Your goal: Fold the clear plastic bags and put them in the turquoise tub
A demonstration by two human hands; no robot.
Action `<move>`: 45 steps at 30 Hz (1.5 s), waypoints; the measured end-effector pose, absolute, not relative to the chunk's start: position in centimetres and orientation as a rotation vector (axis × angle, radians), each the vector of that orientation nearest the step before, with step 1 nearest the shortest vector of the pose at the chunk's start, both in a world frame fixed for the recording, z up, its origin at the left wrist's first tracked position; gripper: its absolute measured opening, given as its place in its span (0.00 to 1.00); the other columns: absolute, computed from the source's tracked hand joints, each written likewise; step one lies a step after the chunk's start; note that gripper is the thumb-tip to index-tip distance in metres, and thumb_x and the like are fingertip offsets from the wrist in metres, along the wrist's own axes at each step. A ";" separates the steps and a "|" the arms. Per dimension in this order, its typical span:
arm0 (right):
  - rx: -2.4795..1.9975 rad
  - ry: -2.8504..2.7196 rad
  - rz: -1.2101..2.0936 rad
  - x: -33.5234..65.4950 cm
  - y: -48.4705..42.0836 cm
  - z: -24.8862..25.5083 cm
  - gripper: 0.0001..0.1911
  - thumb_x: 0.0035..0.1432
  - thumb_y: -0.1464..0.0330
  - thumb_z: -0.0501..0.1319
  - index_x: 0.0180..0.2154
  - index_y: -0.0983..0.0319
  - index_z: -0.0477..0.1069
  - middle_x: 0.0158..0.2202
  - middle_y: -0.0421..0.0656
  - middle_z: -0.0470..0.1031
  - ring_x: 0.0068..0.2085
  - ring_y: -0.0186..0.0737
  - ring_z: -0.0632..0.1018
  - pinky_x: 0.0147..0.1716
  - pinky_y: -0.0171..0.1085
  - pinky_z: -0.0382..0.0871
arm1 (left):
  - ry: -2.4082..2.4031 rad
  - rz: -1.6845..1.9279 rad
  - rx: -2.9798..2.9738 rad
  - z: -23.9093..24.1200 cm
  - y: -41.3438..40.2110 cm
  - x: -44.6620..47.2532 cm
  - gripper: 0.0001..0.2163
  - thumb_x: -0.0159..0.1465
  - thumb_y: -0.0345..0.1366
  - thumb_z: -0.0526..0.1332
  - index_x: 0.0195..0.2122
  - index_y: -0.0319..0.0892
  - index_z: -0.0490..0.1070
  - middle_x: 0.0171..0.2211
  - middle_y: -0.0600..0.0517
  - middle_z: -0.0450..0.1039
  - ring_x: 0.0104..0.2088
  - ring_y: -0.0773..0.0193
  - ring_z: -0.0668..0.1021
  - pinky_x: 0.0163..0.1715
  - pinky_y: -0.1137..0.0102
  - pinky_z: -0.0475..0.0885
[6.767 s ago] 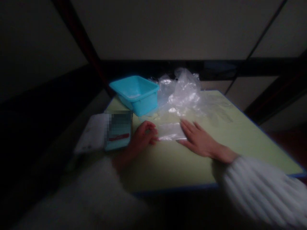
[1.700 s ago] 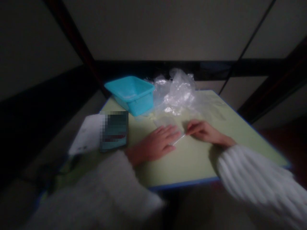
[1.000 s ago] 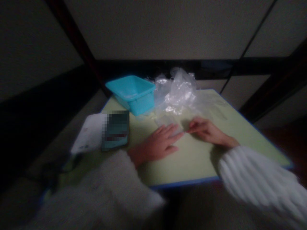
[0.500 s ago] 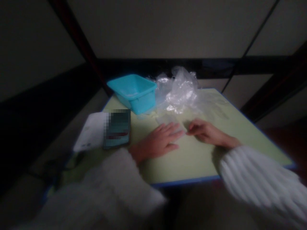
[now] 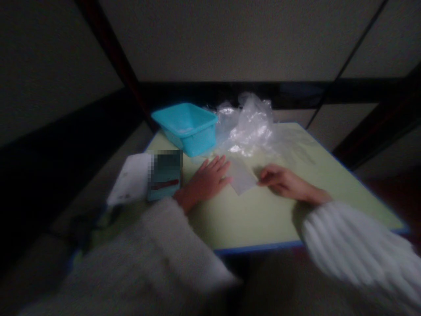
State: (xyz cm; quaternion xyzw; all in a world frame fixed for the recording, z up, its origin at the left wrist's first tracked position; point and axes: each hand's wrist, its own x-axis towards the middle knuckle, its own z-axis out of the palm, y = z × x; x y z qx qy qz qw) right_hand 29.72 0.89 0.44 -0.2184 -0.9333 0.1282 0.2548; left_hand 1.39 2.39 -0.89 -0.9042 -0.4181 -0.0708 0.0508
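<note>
A small, flat, translucent whitish rectangle (image 5: pixel 241 177), which looks like a little plastic bag or sheet, lies on the pale yellow-green table (image 5: pixel 256 219). My left hand (image 5: pixel 210 177) rests flat at its left side, fingers stretched and spread, with the fingertips close to its left edge. At its right corner my right hand (image 5: pixel 279 181) is closed, thumb and fingertips pinching that corner. The picture is dim and soft, so the exact contact of the fingertips is hard to see.
Behind my left hand stands a turquoise plastic basin (image 5: pixel 197 140). Crumpled clear plastic (image 5: pixel 253 120) lies at the back middle. To the left are a phone-like device (image 5: pixel 166 177), partly pixelated, and a white flat object (image 5: pixel 130 180). The table has a blue edge.
My left hand has slid left and slightly away from me, off the translucent rectangle, uncovering it. My right hand keeps its pinch at the corner.
</note>
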 end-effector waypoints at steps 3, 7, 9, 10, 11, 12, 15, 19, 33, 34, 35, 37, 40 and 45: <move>-0.578 -2.549 0.301 29.7 1.0 0.4 0.16 0.57 0.78 0.53 0.39 0.62 0.77 0.37 0.47 0.73 0.39 0.40 0.73 0.38 0.40 0.69 | -1.331 -0.268 -2.683 -0.5 1.9 1.5 0.25 0.70 0.43 0.48 0.63 0.32 0.54 0.65 0.36 0.50 0.66 0.49 0.54 0.62 0.53 0.50; -0.609 -2.592 0.192 29.5 0.8 0.6 0.15 0.61 0.76 0.53 0.43 0.62 0.76 0.38 0.47 0.72 0.39 0.40 0.73 0.38 0.39 0.69 | -1.251 -0.403 -2.681 0.5 -0.3 1.7 0.24 0.68 0.39 0.52 0.62 0.33 0.55 0.65 0.38 0.52 0.66 0.51 0.55 0.63 0.54 0.51; -0.645 -2.606 0.123 29.3 0.5 0.7 0.13 0.64 0.73 0.52 0.43 0.62 0.74 0.38 0.47 0.72 0.39 0.40 0.73 0.37 0.38 0.69 | -1.164 -0.432 -2.748 0.7 -1.7 1.7 0.23 0.68 0.37 0.52 0.62 0.34 0.56 0.65 0.40 0.53 0.66 0.53 0.55 0.63 0.55 0.52; -0.674 -2.613 0.082 29.1 0.4 0.7 0.12 0.66 0.71 0.52 0.42 0.62 0.74 0.37 0.46 0.72 0.39 0.39 0.72 0.37 0.38 0.68 | -1.129 -0.438 -2.785 0.7 -2.3 1.7 0.22 0.68 0.36 0.52 0.62 0.36 0.56 0.65 0.40 0.53 0.66 0.53 0.55 0.63 0.55 0.52; -0.709 -2.619 0.036 28.9 0.3 0.8 0.11 0.66 0.69 0.52 0.40 0.63 0.74 0.36 0.46 0.72 0.38 0.39 0.72 0.36 0.37 0.68 | -1.081 -0.436 -2.828 0.7 -2.8 1.6 0.22 0.68 0.36 0.52 0.62 0.37 0.56 0.65 0.41 0.54 0.66 0.54 0.56 0.63 0.55 0.52; -0.740 -2.629 -0.015 28.7 0.1 0.9 0.12 0.67 0.68 0.52 0.39 0.63 0.73 0.35 0.45 0.72 0.37 0.38 0.72 0.35 0.37 0.67 | -1.031 -0.424 -2.871 0.6 -3.2 1.5 0.21 0.68 0.36 0.52 0.62 0.38 0.57 0.65 0.41 0.54 0.66 0.54 0.56 0.63 0.55 0.53; -0.762 -2.684 -0.195 28.3 -0.2 1.2 0.14 0.68 0.68 0.51 0.34 0.63 0.72 0.32 0.43 0.72 0.34 0.37 0.71 0.32 0.36 0.64 | -0.925 -0.385 -2.962 0.4 -3.6 1.3 0.21 0.68 0.38 0.52 0.62 0.41 0.58 0.64 0.42 0.55 0.65 0.53 0.56 0.63 0.55 0.53; -0.602 -2.750 -0.531 28.0 -0.3 1.5 0.16 0.68 0.72 0.49 0.32 0.63 0.72 0.31 0.43 0.73 0.33 0.37 0.70 0.31 0.38 0.60 | -0.932 -0.350 -2.999 0.3 -3.4 1.3 0.20 0.68 0.39 0.53 0.61 0.42 0.60 0.64 0.41 0.56 0.65 0.52 0.58 0.62 0.54 0.54; -0.526 -2.756 -0.700 27.5 -0.1 1.3 0.14 0.66 0.73 0.52 0.30 0.63 0.71 0.30 0.43 0.73 0.33 0.39 0.70 0.29 0.39 0.58 | -0.976 -0.415 -3.060 0.2 -3.3 1.4 0.19 0.68 0.38 0.53 0.59 0.42 0.63 0.64 0.41 0.55 0.64 0.50 0.58 0.61 0.54 0.57; -0.548 -2.756 -0.677 27.5 -0.1 1.2 0.13 0.66 0.73 0.52 0.31 0.63 0.72 0.30 0.43 0.73 0.34 0.39 0.71 0.30 0.39 0.60 | -0.974 -0.422 -3.062 0.2 -3.3 1.4 0.19 0.68 0.38 0.53 0.59 0.42 0.62 0.64 0.41 0.55 0.64 0.51 0.58 0.61 0.55 0.57; -0.572 -2.755 -0.645 27.5 0.0 1.1 0.12 0.66 0.73 0.52 0.32 0.63 0.72 0.32 0.44 0.74 0.35 0.40 0.72 0.31 0.39 0.62 | -0.969 -0.428 -3.061 0.2 -3.2 1.3 0.20 0.68 0.38 0.54 0.60 0.40 0.62 0.64 0.40 0.55 0.64 0.51 0.58 0.61 0.55 0.57; -0.613 -2.749 -0.553 27.5 0.0 0.9 0.12 0.67 0.73 0.51 0.36 0.63 0.73 0.37 0.46 0.76 0.38 0.40 0.74 0.34 0.39 0.66 | -0.972 -0.444 -3.052 0.2 -3.1 1.3 0.22 0.67 0.38 0.55 0.60 0.37 0.60 0.64 0.38 0.55 0.64 0.51 0.58 0.61 0.56 0.57; -0.640 -2.741 -0.378 27.4 -0.2 0.9 0.13 0.67 0.74 0.49 0.42 0.64 0.72 0.47 0.49 0.75 0.48 0.40 0.74 0.44 0.41 0.70 | -1.002 -0.470 -3.028 0.1 -2.9 1.1 0.25 0.64 0.39 0.58 0.60 0.33 0.59 0.63 0.37 0.56 0.63 0.51 0.60 0.61 0.56 0.58; -0.679 -2.746 -0.156 27.1 -0.7 1.4 0.13 0.65 0.73 0.50 0.44 0.66 0.70 0.49 0.53 0.75 0.49 0.43 0.76 0.46 0.43 0.73 | -1.028 -0.523 -2.981 0.0 -2.7 1.0 0.27 0.62 0.40 0.60 0.59 0.31 0.59 0.60 0.36 0.62 0.60 0.51 0.65 0.59 0.57 0.61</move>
